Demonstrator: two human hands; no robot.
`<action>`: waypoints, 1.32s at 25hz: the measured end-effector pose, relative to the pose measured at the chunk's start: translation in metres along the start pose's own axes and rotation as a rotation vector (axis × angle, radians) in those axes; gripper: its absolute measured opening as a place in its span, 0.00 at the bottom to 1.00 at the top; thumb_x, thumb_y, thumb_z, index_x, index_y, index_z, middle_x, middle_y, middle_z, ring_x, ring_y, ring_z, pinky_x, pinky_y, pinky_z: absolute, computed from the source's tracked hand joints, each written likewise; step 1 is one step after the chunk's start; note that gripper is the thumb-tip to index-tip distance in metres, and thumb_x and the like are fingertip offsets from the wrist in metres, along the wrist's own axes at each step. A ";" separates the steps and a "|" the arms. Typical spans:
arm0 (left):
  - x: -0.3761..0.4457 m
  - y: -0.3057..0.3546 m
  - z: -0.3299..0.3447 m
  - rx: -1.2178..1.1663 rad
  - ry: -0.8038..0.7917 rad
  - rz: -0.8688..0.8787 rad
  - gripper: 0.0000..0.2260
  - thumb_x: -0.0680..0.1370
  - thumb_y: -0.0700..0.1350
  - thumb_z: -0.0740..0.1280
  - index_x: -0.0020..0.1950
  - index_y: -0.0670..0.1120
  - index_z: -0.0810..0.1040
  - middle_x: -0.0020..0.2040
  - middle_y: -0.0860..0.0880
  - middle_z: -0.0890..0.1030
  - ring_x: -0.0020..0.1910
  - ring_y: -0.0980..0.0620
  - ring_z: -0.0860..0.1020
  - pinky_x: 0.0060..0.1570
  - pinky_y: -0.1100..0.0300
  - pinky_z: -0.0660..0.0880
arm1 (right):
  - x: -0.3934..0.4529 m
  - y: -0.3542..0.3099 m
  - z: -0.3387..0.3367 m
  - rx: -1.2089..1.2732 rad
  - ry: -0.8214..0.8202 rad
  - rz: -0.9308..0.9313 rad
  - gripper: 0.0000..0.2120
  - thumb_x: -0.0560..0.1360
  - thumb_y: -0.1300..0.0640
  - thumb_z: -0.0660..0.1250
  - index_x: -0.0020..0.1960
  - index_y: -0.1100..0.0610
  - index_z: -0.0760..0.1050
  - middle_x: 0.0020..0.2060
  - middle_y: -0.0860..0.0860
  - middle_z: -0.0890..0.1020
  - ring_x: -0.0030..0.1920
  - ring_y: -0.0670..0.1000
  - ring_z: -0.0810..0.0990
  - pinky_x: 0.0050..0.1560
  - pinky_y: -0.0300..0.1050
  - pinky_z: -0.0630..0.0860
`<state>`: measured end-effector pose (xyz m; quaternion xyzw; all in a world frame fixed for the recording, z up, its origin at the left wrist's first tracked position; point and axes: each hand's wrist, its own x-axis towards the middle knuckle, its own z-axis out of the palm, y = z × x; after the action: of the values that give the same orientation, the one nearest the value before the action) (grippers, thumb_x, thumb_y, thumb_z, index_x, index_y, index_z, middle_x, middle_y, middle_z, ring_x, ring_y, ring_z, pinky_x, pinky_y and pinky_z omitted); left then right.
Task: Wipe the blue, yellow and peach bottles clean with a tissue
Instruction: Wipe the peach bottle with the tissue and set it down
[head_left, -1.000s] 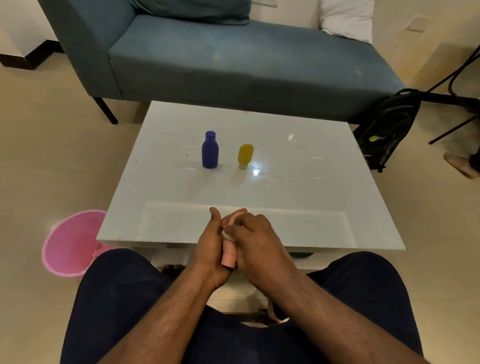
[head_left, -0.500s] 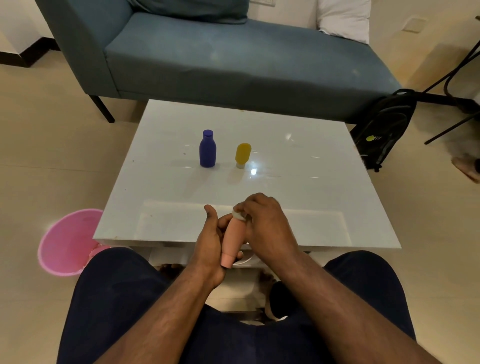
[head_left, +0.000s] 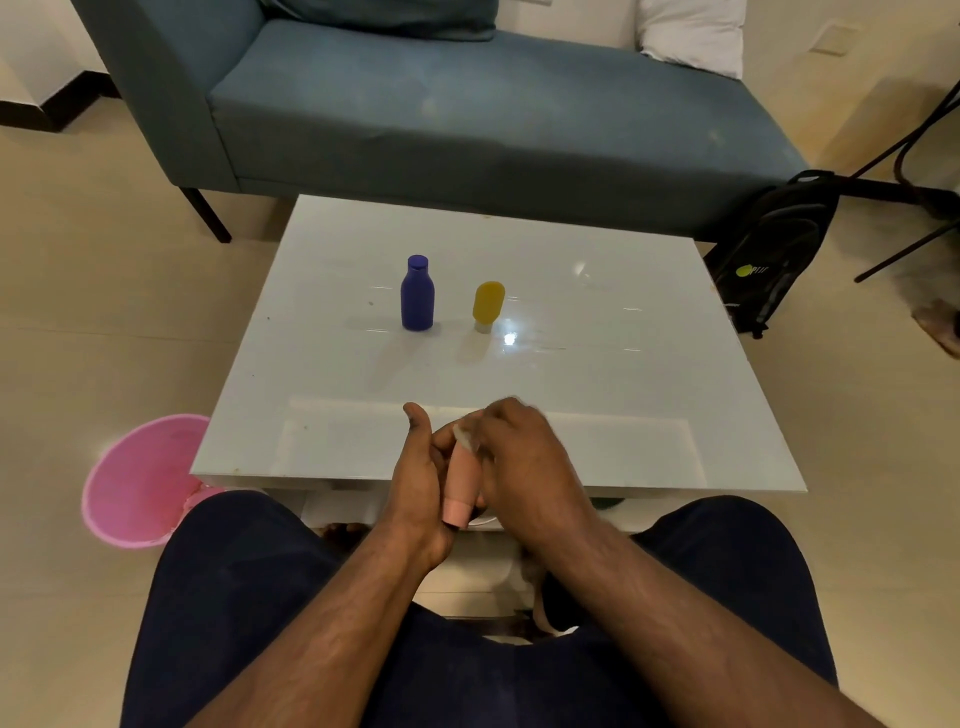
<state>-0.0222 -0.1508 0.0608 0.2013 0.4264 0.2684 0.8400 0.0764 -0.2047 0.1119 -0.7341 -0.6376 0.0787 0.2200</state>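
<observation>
1. While the peach bottle (head_left: 460, 483) is held upright-tilted above the near edge of the desk (head_left: 597, 374), it is gripped by the left hand (head_left: 418, 478), whose fingers are curled round its far side and whose thumb is raised straight.
2. A small white tissue (head_left: 466, 435) is pinched in the curled fingers of the right hand (head_left: 524, 462) and is pressed against the upper part of the peach bottle.
3. The peach bottle is enclosed between the two hands, with only its front face and its lower end left in view.
4. The blue bottle (head_left: 417, 293) is stood upright near the middle of the desk, well apart from the hands.
5. The yellow bottle (head_left: 488, 305) is stood cap-down just beside the blue bottle, on its right.
</observation>
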 end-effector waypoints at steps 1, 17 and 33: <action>0.000 0.001 -0.001 -0.037 -0.005 -0.011 0.38 0.76 0.73 0.51 0.66 0.46 0.80 0.61 0.41 0.83 0.60 0.42 0.82 0.55 0.46 0.78 | -0.010 -0.010 0.003 0.002 -0.042 -0.051 0.11 0.72 0.61 0.69 0.54 0.55 0.80 0.47 0.51 0.78 0.46 0.49 0.73 0.45 0.40 0.72; 0.000 0.001 0.002 -0.161 -0.046 -0.030 0.29 0.80 0.67 0.55 0.68 0.50 0.78 0.61 0.42 0.84 0.60 0.40 0.83 0.58 0.41 0.78 | -0.003 0.000 0.002 0.021 -0.065 -0.006 0.16 0.65 0.66 0.71 0.51 0.54 0.80 0.45 0.51 0.79 0.44 0.52 0.73 0.42 0.43 0.71; 0.001 0.001 0.000 -0.226 -0.057 -0.086 0.18 0.81 0.57 0.63 0.63 0.49 0.82 0.57 0.41 0.84 0.56 0.41 0.79 0.52 0.46 0.75 | 0.006 0.009 0.004 0.166 0.026 0.069 0.11 0.71 0.62 0.62 0.50 0.57 0.81 0.45 0.51 0.78 0.45 0.51 0.77 0.45 0.47 0.77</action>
<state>-0.0220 -0.1490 0.0606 0.0946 0.3776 0.2728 0.8798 0.0842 -0.1989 0.1058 -0.7358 -0.6002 0.1293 0.2857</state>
